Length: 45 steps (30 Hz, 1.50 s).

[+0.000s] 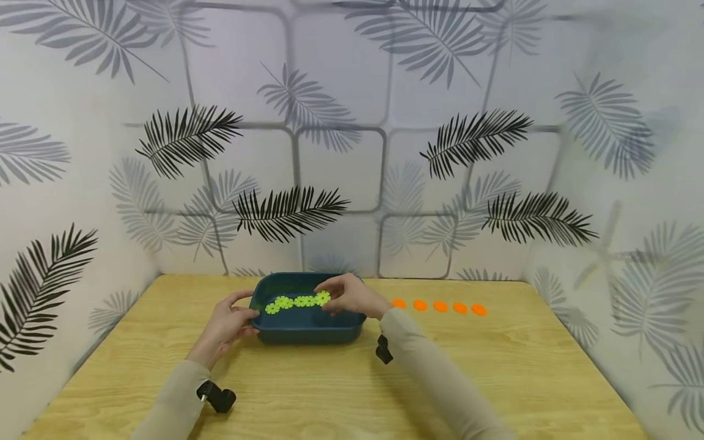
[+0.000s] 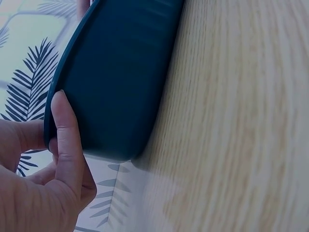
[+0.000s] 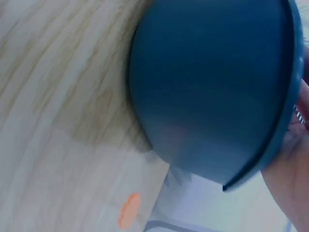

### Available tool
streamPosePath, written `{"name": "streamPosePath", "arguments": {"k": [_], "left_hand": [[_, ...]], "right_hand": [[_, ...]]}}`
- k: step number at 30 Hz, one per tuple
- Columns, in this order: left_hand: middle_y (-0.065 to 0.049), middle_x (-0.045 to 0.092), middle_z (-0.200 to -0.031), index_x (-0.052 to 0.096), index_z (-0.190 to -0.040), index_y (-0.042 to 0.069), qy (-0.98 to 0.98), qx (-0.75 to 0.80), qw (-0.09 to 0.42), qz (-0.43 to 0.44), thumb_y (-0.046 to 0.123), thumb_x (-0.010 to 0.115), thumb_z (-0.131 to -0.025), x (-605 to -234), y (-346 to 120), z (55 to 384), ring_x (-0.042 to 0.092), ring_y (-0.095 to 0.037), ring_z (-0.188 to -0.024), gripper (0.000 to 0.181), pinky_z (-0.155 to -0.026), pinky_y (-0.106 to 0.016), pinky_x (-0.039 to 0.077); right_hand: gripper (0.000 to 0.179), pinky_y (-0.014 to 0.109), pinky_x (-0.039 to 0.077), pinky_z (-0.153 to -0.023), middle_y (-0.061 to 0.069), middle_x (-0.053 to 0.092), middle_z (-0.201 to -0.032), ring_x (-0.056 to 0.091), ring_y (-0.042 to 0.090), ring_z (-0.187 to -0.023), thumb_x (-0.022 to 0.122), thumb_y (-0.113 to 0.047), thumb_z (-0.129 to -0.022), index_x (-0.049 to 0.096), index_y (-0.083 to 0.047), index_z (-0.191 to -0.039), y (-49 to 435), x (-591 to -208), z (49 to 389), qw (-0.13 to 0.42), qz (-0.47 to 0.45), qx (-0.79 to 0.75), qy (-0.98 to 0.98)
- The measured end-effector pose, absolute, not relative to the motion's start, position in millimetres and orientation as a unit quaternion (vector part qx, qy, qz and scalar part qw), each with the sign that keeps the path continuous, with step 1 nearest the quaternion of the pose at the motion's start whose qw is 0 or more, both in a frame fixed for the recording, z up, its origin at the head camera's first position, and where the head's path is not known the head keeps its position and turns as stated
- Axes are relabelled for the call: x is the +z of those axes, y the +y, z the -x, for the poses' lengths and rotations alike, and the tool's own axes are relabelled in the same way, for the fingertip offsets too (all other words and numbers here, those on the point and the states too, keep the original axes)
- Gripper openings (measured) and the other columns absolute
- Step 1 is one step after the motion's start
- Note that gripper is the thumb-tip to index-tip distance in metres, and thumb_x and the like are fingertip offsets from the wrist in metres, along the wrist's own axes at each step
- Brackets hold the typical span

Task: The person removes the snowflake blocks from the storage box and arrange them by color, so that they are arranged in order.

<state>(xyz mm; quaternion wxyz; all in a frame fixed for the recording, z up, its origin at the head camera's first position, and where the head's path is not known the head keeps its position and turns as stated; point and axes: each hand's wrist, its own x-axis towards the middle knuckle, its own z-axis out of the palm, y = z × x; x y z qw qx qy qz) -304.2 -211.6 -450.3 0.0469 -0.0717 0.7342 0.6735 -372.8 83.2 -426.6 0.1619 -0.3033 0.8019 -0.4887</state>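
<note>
Tray: dark blue, sitting on the worktop towards its back edge, green pieces inside; the step in hand looks like placing or arranging those pieces.
Left hand: clamped on the tray's left end, fingers either side of the rim, well apart from its partner.
Right hand: reaching over the tray's right side, thumb and fingertips seemingly pinching a piece; the tray wall hides that grip from the right wrist view.
Orange pieces: five in a row on the bare wood, right of the tray, untouched.
Green pieces: five flower shapes in a wavering line across the tray.
Rightmost green piece: right at the fingertips; the next move probably calls for a gentle release, neighbours undisturbed.
</note>
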Motion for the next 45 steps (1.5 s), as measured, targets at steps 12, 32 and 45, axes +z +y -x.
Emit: {"name": "streamPosePath", "arguments": {"k": [12,32,45], "left_hand": [[-0.016,0.061,-0.103,0.033,-0.151,0.011,0.733,0.676,0.043,0.066,0.002,0.053,-0.098,-445,-213,308,0.068,-0.015,-0.073,0.058,-0.067,-0.03,0.061],[-0.016,0.06,-0.103,0.033,-0.151,0.011,0.729,0.678,0.05,0.076,0.003,0.054,-0.097,-450,-211,303,0.069,-0.016,-0.072,0.058,-0.069,-0.031,0.061],[-0.019,0.059,-0.108,0.034,-0.151,0.01,0.73,0.677,0.043,0.079,0.002,0.054,-0.097,-450,-211,306,0.068,-0.017,-0.072,0.058,-0.065,-0.029,0.061]], "right_hand": [[0.041,0.036,0.061,-0.073,0.015,0.07,-0.106,0.071,0.036,-0.085,0.07,-0.001,-0.088,0.064,-0.007,-0.128,103,-412,373,0.165,0.306,-0.487,0.801],[0.043,0.042,0.061,-0.072,0.008,0.065,-0.097,0.066,0.035,-0.088,0.073,-0.003,-0.086,0.064,-0.006,-0.128,144,-425,370,0.16,0.268,-0.547,0.777],[0.048,0.048,0.06,-0.079,0.012,0.065,-0.1,0.065,0.04,-0.094,0.072,-0.004,-0.087,0.059,0.002,-0.132,178,-434,375,0.131,0.254,-0.558,0.779]]}}
